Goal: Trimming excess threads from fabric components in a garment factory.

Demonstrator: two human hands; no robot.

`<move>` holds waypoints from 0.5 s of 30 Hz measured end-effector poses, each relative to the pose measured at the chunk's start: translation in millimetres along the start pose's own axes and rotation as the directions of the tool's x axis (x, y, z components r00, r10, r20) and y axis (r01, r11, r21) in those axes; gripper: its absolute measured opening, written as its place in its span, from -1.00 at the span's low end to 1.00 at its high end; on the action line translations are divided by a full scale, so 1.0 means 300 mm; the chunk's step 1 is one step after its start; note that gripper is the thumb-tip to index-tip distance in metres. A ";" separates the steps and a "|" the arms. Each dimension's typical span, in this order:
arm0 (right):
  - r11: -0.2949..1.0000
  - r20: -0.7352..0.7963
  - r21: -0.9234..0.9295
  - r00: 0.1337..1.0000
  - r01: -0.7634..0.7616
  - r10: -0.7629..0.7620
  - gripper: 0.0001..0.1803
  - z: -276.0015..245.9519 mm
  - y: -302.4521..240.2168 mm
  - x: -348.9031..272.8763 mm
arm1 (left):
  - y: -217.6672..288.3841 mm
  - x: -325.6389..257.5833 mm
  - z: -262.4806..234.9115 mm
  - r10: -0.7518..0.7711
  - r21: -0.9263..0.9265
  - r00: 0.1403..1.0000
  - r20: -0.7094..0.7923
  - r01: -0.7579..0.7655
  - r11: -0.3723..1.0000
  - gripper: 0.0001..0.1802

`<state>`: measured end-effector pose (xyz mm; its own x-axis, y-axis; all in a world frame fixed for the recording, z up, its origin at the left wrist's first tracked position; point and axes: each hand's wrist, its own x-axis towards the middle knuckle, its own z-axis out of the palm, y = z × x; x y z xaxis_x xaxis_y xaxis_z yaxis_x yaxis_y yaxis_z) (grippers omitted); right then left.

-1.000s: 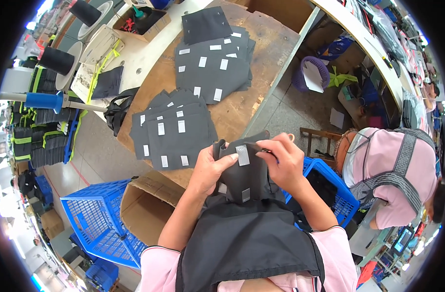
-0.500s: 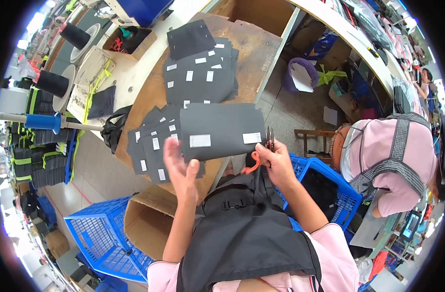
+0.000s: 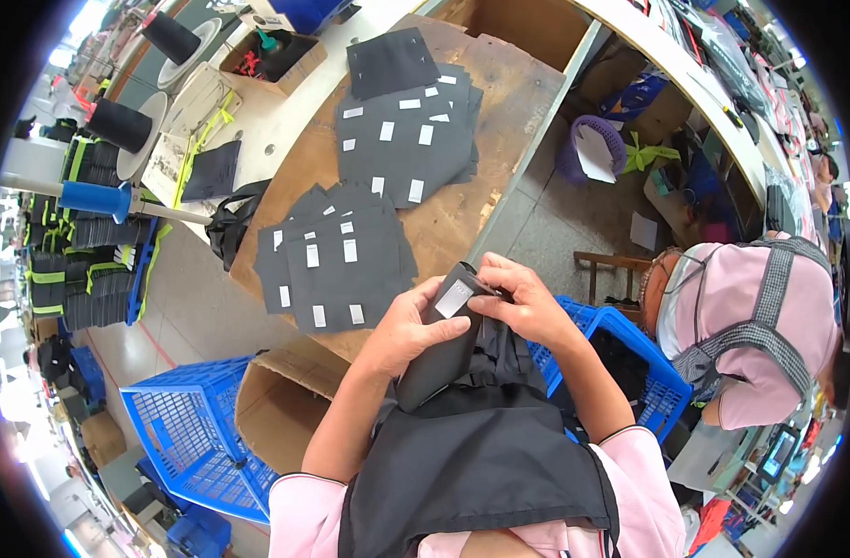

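While grey panels [image 3: 336,279] lie piled on the surface [image 3: 508,102], your left grip [image 3: 404,333] clasps the folded dark panel [image 3: 439,367] before you; your right grip [image 3: 529,305] pinches its edge beside the white patch [image 3: 454,298]. You're apparently tending that patch, which calls for steady holding. Half a second ago, the panel is spread out.

Dark grey fabric piece [image 3: 439,367], bent over, held aslant, far end rightward; pale rectangular patch [image 3: 454,298] there.

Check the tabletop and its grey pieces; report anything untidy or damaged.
The nearer stack of grey pieces lies fanned unevenly, with corners sticking out. The wooden tabletop looks stained, with pale, chipped-looking patches along its right edge.
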<state>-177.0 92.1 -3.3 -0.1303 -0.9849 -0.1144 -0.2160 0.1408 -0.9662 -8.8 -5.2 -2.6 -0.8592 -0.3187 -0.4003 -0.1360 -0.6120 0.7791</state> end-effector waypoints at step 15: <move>0.776 -0.347 -0.618 0.841 0.128 -0.415 -0.63 0.086 -0.037 -0.055 | -0.014 -0.004 0.011 0.049 -0.111 0.974 -0.219 -0.075 0.991 -0.62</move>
<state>-147.6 104.2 3.4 -0.3557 -0.8517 0.3848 -0.7823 0.0461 -0.6211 -8.8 0.2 -3.7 -0.7359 -0.4993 -0.4574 -0.0156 -0.6628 0.7486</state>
